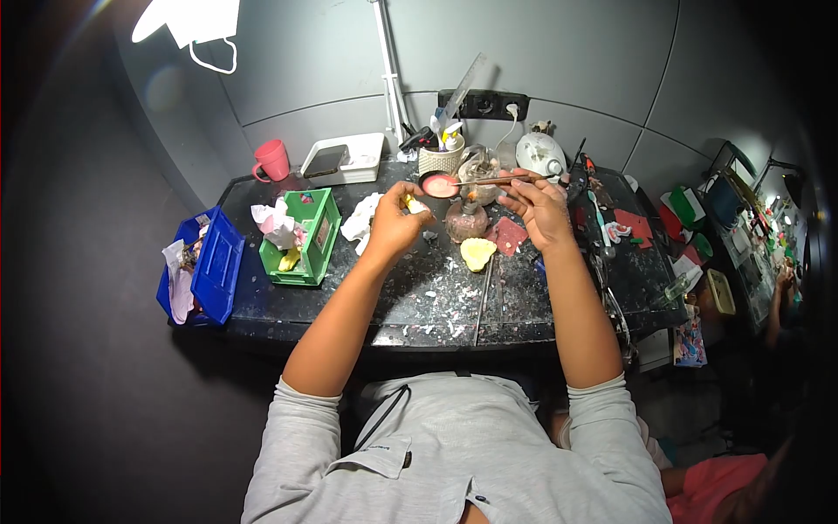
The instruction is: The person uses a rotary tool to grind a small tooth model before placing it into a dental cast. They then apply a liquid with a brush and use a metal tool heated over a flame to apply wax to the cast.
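My left hand is closed around a small yellow and white piece, mostly hidden by the fingers. In my right hand is a thin brown-handled tool, held level with its tip pointing left over a round dish of pink material. Between the hands stands a glass burner with a small orange flame at its top. A yellow moulded piece lies in front of the burner, beside red sheet pieces.
Green bin and blue bin stand at left, with a pink mug and white tray behind. A holder stands at the back. Tools and a toothbrush lie right; another person's hand is far right.
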The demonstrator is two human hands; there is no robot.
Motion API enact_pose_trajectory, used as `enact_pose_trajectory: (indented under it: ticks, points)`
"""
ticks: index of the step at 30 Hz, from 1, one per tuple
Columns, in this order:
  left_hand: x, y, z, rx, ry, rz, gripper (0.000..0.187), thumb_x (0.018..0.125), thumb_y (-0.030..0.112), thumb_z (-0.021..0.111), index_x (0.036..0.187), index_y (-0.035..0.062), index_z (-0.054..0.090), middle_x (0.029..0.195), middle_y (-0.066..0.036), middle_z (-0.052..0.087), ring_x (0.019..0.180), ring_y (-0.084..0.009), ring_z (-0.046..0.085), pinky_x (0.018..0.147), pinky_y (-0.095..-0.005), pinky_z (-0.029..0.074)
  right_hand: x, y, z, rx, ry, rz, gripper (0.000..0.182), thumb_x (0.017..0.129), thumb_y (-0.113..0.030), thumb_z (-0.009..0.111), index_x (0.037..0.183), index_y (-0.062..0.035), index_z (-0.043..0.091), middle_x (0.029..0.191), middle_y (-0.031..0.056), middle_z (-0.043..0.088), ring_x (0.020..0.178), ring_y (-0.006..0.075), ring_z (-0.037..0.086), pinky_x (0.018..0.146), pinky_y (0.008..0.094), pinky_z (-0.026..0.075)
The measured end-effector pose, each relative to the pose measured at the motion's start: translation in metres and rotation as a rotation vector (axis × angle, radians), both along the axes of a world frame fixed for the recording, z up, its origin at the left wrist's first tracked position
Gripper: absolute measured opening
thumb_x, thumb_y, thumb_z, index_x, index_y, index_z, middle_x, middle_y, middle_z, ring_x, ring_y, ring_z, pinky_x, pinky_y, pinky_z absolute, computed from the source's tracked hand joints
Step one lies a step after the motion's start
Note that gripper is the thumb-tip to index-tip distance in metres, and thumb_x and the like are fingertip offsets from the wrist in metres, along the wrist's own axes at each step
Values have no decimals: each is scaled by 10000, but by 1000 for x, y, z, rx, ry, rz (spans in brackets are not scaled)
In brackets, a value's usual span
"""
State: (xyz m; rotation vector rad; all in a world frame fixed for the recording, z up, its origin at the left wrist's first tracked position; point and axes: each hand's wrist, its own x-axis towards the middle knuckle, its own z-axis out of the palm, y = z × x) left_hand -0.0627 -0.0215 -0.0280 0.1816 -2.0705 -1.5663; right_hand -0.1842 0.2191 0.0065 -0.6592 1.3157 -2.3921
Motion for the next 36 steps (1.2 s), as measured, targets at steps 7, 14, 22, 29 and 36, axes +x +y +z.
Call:
enact_pose_trajectory:
  ticks: [7,14,22,29,36]
  points:
    - [7,7,10,24,-21,3,354,791,-39,727,1105,17,572,799,-64,672,557,-93,587,437,-231,362,0,4,4,-32,-41,14,237,942,-57,654,1133,57,572,1121,207,676,991,272,709,764,335,636]
    - [8,8,13,56,-19,-9,349,795,-39,723,1106,21,577,800,-71,672,545,-87,559,443,-234,363,-1,15,14,86,106,-297,189,943,-75,667,1057,66,616,975,185,703,816,239,738,676,298,627]
    - [3,2,5,24,4,4,355,800,-41,720,1111,30,562,816,-72,673,577,-94,588,452,-229,370,5,6,13,65,175,-315,172,973,-62,633,1084,67,610,1020,178,706,828,219,727,700,298,630]
    - [8,4,13,42,1,1,378,781,-49,715,1111,34,551,838,-64,678,603,-89,597,471,-218,387,20,-18,5,114,315,-233,217,941,-29,671,1116,88,619,1051,214,714,884,235,737,690,286,643]
    - [7,4,11,15,3,-3,379,779,-51,715,1111,31,553,839,-64,679,597,-90,589,478,-221,395,24,-16,7,181,310,-276,237,943,-45,673,1128,93,618,1022,198,714,882,235,738,676,285,639]
